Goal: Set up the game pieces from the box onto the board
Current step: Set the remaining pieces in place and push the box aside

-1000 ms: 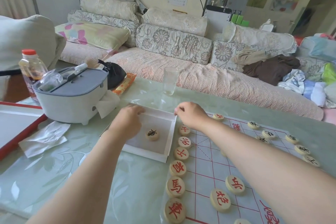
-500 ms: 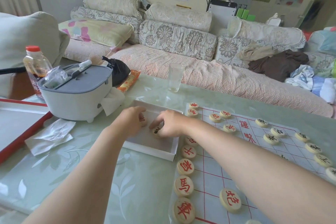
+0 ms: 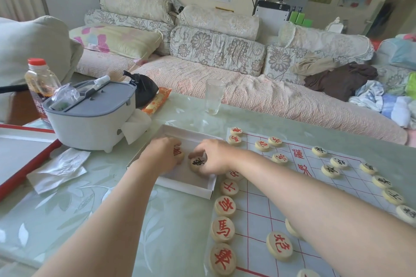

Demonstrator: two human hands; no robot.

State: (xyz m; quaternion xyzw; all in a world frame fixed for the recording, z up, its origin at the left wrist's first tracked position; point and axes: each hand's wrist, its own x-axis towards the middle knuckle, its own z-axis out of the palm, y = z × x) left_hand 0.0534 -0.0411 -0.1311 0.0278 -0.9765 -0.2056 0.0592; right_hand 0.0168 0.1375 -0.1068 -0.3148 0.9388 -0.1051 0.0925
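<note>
Reaching into the shallow white cardboard box point(image 3: 203, 189) at centre frame, both your hands are hemmed in by its low walls. Its right wall lies just beside the left edge of the white paper game board with red grid lines point(image 3: 265, 216), and a grey-lidded white tissue container point(image 3: 90, 117) stands close at its upper left. Bare room is on the pale green glass tabletop point(image 3: 171, 231) toward the lower left.

Your left hand point(image 3: 161, 157) is curled, fingers closed around a round wooden piece with a red character point(image 3: 178, 153) (mostly hidden by the fingers). Your right hand point(image 3: 215, 157) is bent over a round wooden piece with a black character point(image 3: 197, 163), fingertips pinching its rim; whether it is off the box floor, you cannot tell.

Both pieces sit inside the box, near each other, between your hands. A column of red-marked discs point(image 3: 222, 229) lines the board's left edge, with black-marked discs point(image 3: 380, 181) along its right.
</note>
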